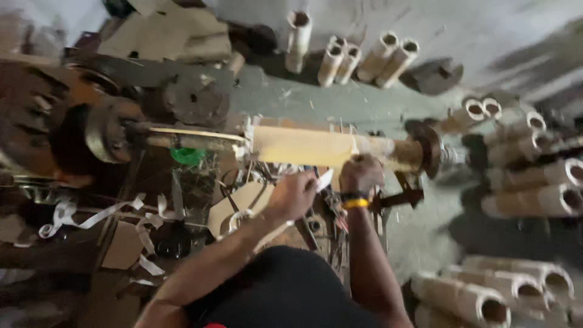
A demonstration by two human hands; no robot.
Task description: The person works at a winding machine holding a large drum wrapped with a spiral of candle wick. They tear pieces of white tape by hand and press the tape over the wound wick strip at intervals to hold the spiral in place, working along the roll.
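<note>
A long tan cardboard tube lies level on a rusty spindle between a round metal wheel at the left and a rusty disc at the right. My right hand, with a black and yellow wristband, is closed on the tube's right part. My left hand is just below the tube and pinches a white strip of paper. The frame is blurred.
Several cardboard tubes are piled at the right, more tubes at the lower right and a row of tubes at the top. White paper strips and cardboard scraps litter the lower left. A green object sits under the spindle.
</note>
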